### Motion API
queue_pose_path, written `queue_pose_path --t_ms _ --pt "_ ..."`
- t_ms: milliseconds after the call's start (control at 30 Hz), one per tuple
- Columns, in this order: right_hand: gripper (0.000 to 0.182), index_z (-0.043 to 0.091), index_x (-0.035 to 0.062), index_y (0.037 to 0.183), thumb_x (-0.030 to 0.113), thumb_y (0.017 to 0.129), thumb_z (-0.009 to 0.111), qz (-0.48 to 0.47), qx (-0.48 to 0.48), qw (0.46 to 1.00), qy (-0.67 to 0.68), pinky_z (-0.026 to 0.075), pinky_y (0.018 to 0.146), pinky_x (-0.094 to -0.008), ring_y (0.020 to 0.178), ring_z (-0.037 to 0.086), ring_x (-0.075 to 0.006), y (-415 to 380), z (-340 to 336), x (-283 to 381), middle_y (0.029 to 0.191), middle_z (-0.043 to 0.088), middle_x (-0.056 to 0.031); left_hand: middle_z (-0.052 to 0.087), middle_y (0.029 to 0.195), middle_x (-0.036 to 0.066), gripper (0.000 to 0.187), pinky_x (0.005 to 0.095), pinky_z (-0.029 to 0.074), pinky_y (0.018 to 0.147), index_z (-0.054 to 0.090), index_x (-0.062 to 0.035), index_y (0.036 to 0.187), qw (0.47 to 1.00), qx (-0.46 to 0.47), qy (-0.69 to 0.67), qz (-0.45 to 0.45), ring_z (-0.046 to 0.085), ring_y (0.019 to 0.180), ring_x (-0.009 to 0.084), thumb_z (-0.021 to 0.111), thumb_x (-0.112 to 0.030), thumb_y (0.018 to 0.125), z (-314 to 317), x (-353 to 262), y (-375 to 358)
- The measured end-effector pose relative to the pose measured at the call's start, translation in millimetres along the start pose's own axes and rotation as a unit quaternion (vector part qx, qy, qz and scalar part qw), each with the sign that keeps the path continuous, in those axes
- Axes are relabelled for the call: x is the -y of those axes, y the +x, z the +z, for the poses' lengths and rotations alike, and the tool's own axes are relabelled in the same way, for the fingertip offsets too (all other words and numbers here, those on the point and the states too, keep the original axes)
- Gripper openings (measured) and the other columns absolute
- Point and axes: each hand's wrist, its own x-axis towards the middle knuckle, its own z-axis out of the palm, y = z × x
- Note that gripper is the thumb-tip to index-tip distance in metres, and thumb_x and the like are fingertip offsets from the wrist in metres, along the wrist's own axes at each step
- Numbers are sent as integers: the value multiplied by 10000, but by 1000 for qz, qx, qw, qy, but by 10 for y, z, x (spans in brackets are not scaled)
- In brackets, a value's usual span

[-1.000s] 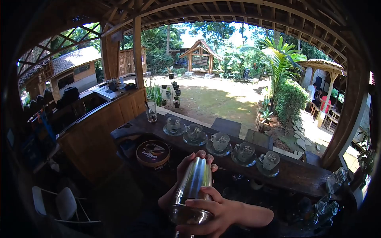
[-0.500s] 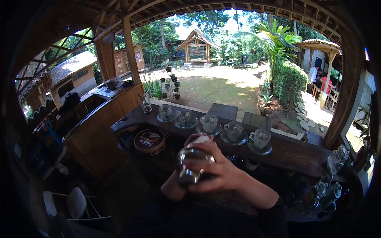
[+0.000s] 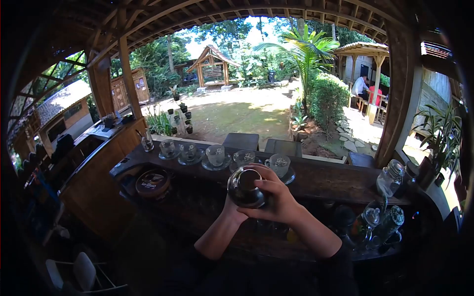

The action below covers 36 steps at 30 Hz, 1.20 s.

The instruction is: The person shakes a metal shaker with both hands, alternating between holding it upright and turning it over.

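Both hands hold a shiny, rounded metal container (image 3: pixel 245 190) that looks like a shaker, its round end facing me. My right hand (image 3: pixel 279 200) is closed around its right side, thumb near the round end. From below and behind, my left hand (image 3: pixel 232 211) supports it, with most of its fingers hidden. Just past the container stands a row of glass cups on saucers along the counter; a glass cup (image 3: pixel 279 166) at the right end has pale bits in it. Another glass cup (image 3: pixel 243 158) is partly hidden behind the hands.
A round brown tub (image 3: pixel 152 183) sits left on the dark wooden counter (image 3: pixel 326 176). A small glass (image 3: pixel 147 144) with sticks stands at its far left. Glass jars (image 3: pixel 390 180) and glassware (image 3: pixel 375 222) are at right. Stools (image 3: pixel 241 141) stand beyond; people (image 3: pixel 363 86) sit in the distance.
My view has turned to the right. The container has been tilted so its round end now faces me, and the motion blur on my hands is gone.
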Motion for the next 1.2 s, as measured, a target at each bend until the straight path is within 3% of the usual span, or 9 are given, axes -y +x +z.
queue_pose_path --t_ms 67,100,333,533,667,767,833,1033,1200 --pt "636 474 266 1178 188 625 777 -101 6 994 -49 405 920 -503 1133 451 -411 10 -288 380 1241 472 -94 575 1075 157 399 425 477 871 500 -71 1142 951 174 -187 -175 552 1041 290 506 -365 873 57 91 42" --pt "634 466 301 1179 200 634 774 -201 12 976 -84 406 908 -529 1109 467 -421 -1 -419 639 1228 477 -93 555 1072 181 410 446 472 869 480 -72 1151 975 178 68 116 549 1036 318 523 -362 865 558 110 -232" --pt "873 256 311 1256 206 596 817 -42 -153 927 -338 450 866 -515 1079 453 -419 -589 -1007 770 1224 355 -189 546 1042 134 390 414 468 857 469 -74 1092 944 183 -6 -275 553 1001 253 513 -381 856 862 913 379" --pt "816 302 371 1240 274 612 813 -181 -186 899 -353 479 876 -464 1131 447 -342 -849 -854 1500 1245 355 -79 547 993 104 311 342 414 861 507 -57 1044 871 451 100 -170 528 953 195 511 -302 851 1656 685 -204" --pt "839 224 308 1316 327 677 766 -238 -163 826 -484 419 950 -444 1168 405 -327 -524 -935 1575 1298 322 -129 557 961 82 313 309 419 824 509 -16 1068 895 375 120 -209 531 915 162 433 -266 898 1692 1049 36" --pt "873 188 345 1324 320 664 759 18 -282 823 -493 423 907 -526 1162 390 -410 -701 -1031 1611 1324 293 -127 552 1006 107 369 338 440 805 454 -12 1150 858 257 35 -443 570 884 193 450 -276 892 1655 1015 147" --pt "911 92 271 1372 489 720 691 -205 -147 822 -511 383 965 -544 1216 339 -427 -472 -839 1671 1381 237 -119 553 1017 103 334 318 424 844 489 -28 1110 874 376 136 -278 552 918 173 483 -263 873 1755 753 -39" --pt "905 109 376 1339 539 678 705 -19 -230 776 -587 400 951 -559 1204 345 -443 -553 -288 1770 1368 231 -107 556 986 107 330 314 413 851 504 -9 1079 853 407 73 -318 536 934 192 458 -270 882 1799 572 -53" --pt "932 98 165 1340 391 701 736 -22 -341 806 -483 354 984 -515 1211 369 -373 -432 -457 1585 1348 272 -248 541 1060 149 367 356 405 897 462 13 1124 832 296 -13 -469 546 985 205 435 -289 917 1574 419 51"
